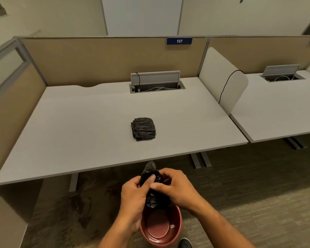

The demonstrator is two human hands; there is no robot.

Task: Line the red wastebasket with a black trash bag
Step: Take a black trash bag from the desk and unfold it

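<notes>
A crumpled black trash bag (153,196) hangs between both my hands, just above the mouth of the red wastebasket (170,240), which stands on the carpet below me. My left hand (132,196) grips the bag's left side with thumb on top. My right hand (175,188) pinches the bag from the right, fingers curled over it. The bag is still bunched, one tip sticking up toward the desk edge. The basket's inside is bare and reddish. A folded stack of black trash bags (143,128) lies on the desk.
The grey desk (79,140) stretches ahead with an open cable hatch (157,85) at the back. A white divider panel (220,81) and a second desk (276,111) stand to the right. Desk legs (200,160) rise from the carpet. A dark shoe (185,243) shows beside the basket.
</notes>
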